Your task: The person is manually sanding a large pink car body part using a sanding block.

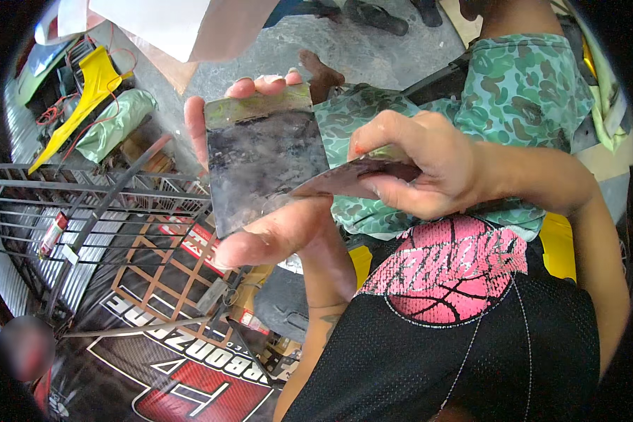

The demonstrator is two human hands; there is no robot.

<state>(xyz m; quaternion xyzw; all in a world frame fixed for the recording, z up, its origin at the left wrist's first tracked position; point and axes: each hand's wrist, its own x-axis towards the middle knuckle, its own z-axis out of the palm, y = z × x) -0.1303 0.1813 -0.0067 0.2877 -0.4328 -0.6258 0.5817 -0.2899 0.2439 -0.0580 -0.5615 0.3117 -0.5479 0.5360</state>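
My left hand supports a thin rectangular putty spreader from beneath, fingertips curled over its far edge and thumb along the near side. The plate is smeared dark grey, with a greenish-yellow strip at the far end. Between my right thumb and fingers is a second thin putty spreader, tilted, its left end meeting the plate's right side. My right hand closes on its other end, and a small reddish-orange mark shows on one finger. Whether fresh putty lies between the two blades cannot be made out.
Green camouflage shorts cover my lap. To the left stand a black wire rack and a yellow panel with red wires. A printed black banner lies lower left. White sheeting hangs at the far edge; dark slippers are on the concrete.
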